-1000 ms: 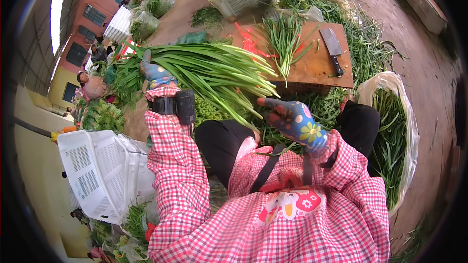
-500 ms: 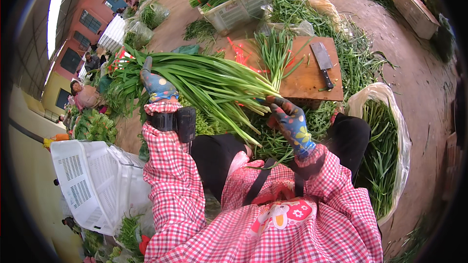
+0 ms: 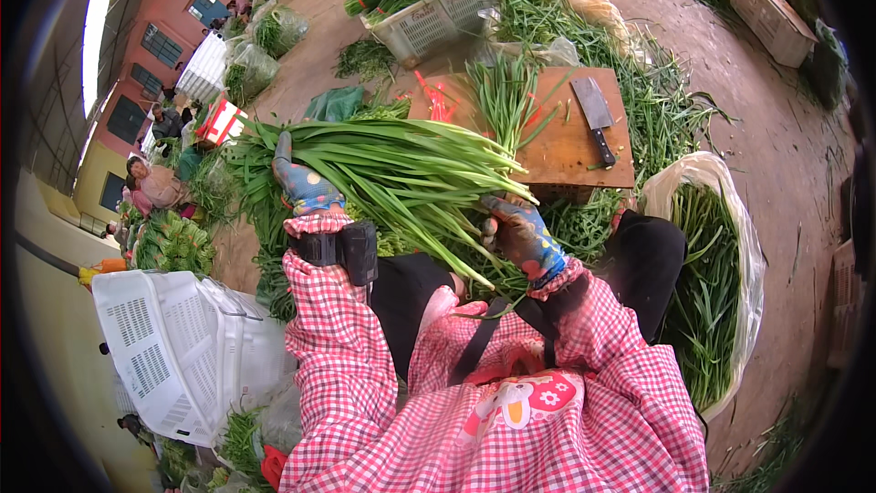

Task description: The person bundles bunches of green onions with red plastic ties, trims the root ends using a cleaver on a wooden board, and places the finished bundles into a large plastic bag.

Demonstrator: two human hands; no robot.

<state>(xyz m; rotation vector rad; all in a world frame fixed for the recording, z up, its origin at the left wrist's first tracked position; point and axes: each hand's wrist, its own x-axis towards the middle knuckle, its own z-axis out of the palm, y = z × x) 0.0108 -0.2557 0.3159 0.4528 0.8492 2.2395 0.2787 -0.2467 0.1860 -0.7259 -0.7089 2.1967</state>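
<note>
Loose bundle of green stalks point(image 3: 401, 160) left of the wooden board point(image 3: 568, 157), gathered but apparently untied.

Left of the board, the left hand point(image 3: 313, 190) is clamped on the bundle's leafy part, thumb on top; beyond the board, greens in the crate point(image 3: 447, 24) already bear red ties point(image 3: 362, 1). Red strips point(image 3: 435, 99) lie at the board's left side. Near its front edge, the right hand point(image 3: 527, 237) curls its fingers by the stalk ends; whether they grip any cannot be told.
</note>
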